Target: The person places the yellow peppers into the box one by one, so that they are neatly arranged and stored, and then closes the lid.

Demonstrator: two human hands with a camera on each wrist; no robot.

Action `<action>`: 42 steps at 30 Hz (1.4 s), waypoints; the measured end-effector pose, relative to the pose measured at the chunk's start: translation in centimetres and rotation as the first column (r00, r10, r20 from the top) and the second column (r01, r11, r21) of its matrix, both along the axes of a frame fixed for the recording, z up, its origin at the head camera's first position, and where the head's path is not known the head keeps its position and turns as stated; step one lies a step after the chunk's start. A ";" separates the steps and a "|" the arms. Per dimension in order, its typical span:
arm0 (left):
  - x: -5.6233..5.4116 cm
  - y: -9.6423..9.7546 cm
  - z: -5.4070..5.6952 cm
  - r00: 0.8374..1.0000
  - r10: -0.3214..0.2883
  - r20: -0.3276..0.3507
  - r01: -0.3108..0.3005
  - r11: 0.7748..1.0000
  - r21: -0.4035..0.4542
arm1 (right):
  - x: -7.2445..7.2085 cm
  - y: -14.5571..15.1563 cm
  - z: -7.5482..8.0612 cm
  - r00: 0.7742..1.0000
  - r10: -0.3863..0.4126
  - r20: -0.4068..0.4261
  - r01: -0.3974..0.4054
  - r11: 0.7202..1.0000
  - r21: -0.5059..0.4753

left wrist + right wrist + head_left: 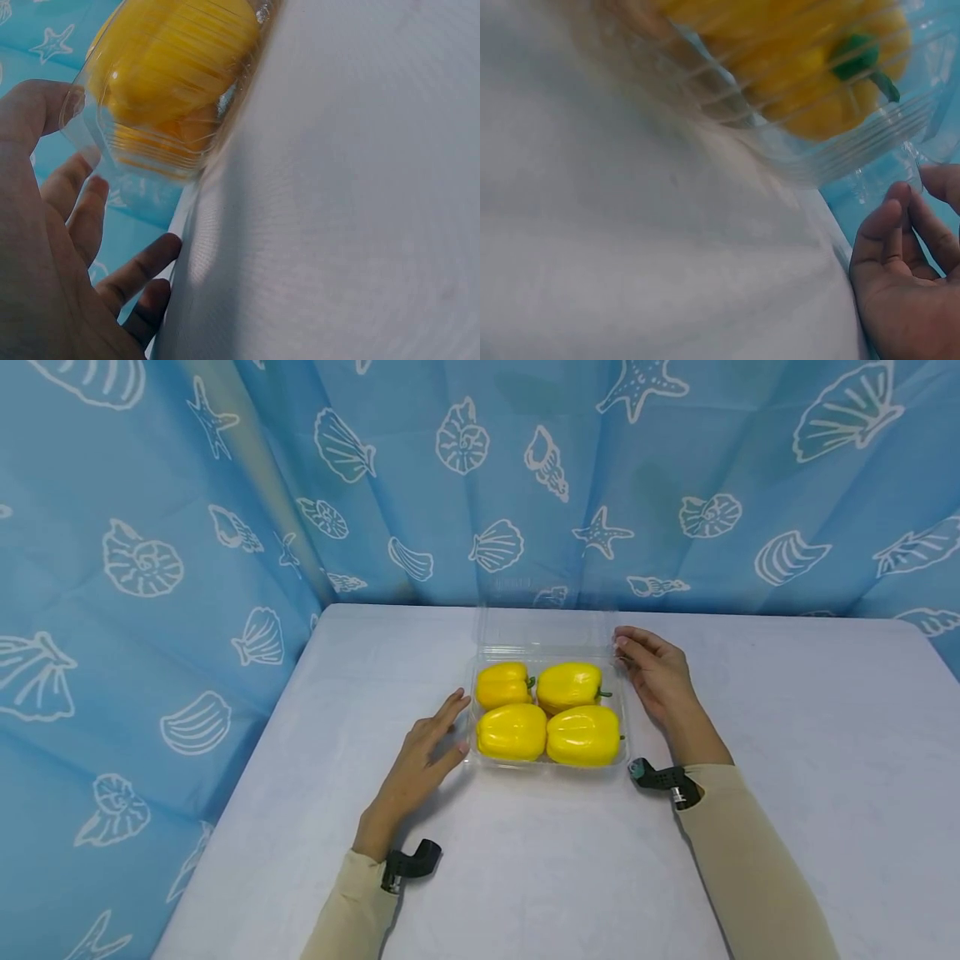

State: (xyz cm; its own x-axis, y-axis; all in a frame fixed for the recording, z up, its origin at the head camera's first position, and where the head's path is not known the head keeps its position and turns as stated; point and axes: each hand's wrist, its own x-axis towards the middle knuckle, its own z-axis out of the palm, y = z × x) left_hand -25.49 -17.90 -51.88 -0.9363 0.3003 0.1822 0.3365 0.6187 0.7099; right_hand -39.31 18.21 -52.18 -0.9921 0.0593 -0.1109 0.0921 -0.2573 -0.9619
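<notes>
A clear plastic clamshell box stands on the table with its lid raised at the far side. Several glossy yellow bell peppers fill its base, some with green stems showing. My left hand is at the box's left side, fingers spread. In the left wrist view its thumb touches the rim, and the other fingers are loosely extended. At the far right corner, my right hand pinches the lid's edge between thumb and fingertips. The right wrist view shows the fingers bent at that clear plastic.
A white cloth covers the table. Behind it and along the left hangs a blue curtain with white shell and starfish prints. Both wrists wear a small black camera mount, over beige sleeves.
</notes>
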 end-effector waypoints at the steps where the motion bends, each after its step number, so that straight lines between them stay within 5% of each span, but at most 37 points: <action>1: 0.0 0.0 0.0 1.000 -0.001 -0.002 0.001 1.000 0.000 | 0.0 0.0 0.1 1.000 -0.006 -0.003 0.006 1.000 0.002; 33: 0.0 0.1 0.0 1.000 0.000 0.003 0.000 1.000 -0.007 | 0.7 0.4 0.9 0.991 -0.049 -0.121 0.051 0.999 0.015; 42: 0.0 0.4 0.2 1.000 0.017 0.019 -0.017 1.000 -0.014 | 1.0 0.6 1.1 0.986 -0.080 -0.144 0.097 0.989 0.111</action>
State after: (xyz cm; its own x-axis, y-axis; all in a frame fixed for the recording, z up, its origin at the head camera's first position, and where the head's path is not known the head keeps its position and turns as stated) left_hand -25.50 -17.50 -51.63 -0.9446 0.2864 0.1604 0.3124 0.6340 0.7074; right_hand -38.33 18.80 -51.11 -0.9876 0.1519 0.0404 -0.0625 -0.1433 -0.9877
